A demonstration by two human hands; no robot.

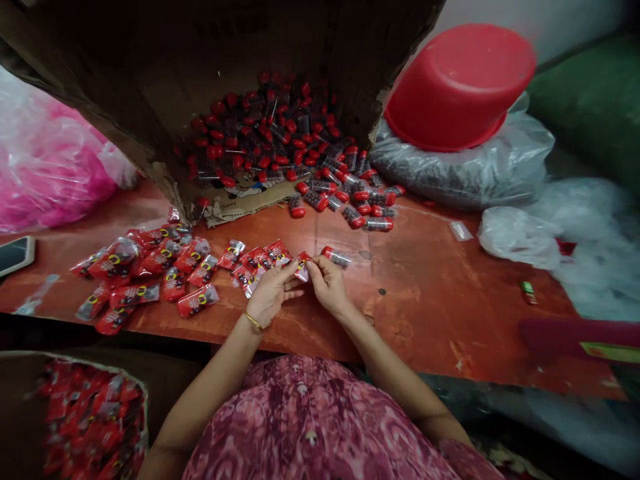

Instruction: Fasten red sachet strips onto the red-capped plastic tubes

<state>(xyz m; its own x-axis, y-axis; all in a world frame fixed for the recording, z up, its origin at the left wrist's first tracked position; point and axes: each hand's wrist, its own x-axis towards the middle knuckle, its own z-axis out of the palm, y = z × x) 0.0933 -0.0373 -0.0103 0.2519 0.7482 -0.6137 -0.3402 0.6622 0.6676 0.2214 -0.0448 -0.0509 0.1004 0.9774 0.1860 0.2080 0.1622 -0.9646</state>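
My left hand (pixel 273 288) and my right hand (pixel 327 283) meet over the red table (pixel 425 293). Both pinch a small red packet (pixel 301 265) between their fingertips. A clear capsule tube with a red cap (pixel 336 256) lies just beyond my right hand, touching its fingers. Several filled red packets (pixel 150 270) are spread to the left of my left hand. Behind, a tipped cardboard box (pixel 200 80) spills many red-capped tubes (pixel 280 140) onto the table.
A red basin (pixel 457 87) rests upside down on a grey plastic bag (pixel 465 167) at the back right. Clear bags (pixel 520 237) lie right, a pink bag (pixel 45 167) left, a phone (pixel 15 253) at the left edge. A container of packets (pixel 90 420) sits below.
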